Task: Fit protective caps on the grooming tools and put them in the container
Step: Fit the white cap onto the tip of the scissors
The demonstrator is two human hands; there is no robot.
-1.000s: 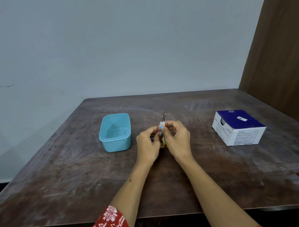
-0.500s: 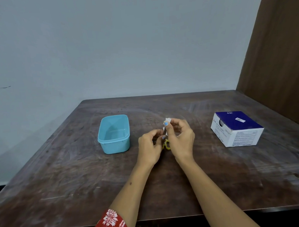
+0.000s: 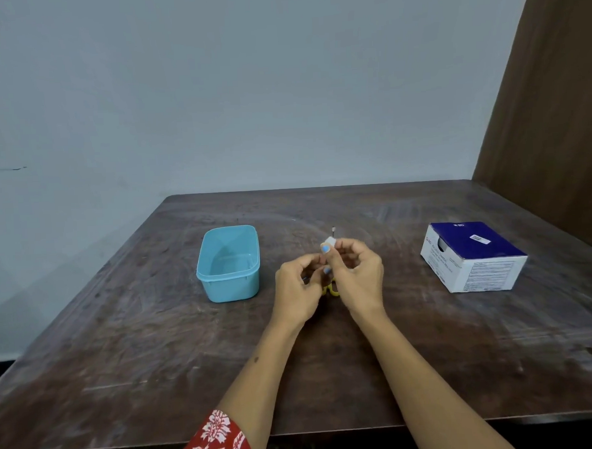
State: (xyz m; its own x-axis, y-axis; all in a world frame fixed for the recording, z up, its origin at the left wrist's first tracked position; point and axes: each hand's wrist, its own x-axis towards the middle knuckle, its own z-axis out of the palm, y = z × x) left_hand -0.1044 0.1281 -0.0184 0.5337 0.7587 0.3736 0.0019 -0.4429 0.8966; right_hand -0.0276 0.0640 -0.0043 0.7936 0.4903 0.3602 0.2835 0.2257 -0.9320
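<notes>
Hands meet over the table (image 3: 130, 350). Right hand (image 3: 356, 272) pinches a white cap (image 3: 329, 240) between thumb and forefinger; a dark metal tip (image 3: 333, 230) pokes just above it. Half a second ago the cap hid that tip, so it seems to have slid further down or slipped off; seating looks unfinished. Left hand (image 3: 299, 287) curls round the scissors (image 3: 331, 289), whose yellow handle shows below the fingers. Blue container (image 3: 229, 263) waits left of the left hand.

container (image 3: 229, 263): light blue
cap (image 3: 329, 241): white
tool handle (image 3: 332, 289): yellow, as far as can be seen
box (image 3: 472, 255): navy top, white sides
table (image 3: 157, 349): dark brown, streaked
sleeve (image 3: 216, 440): red, white floral print
</notes>
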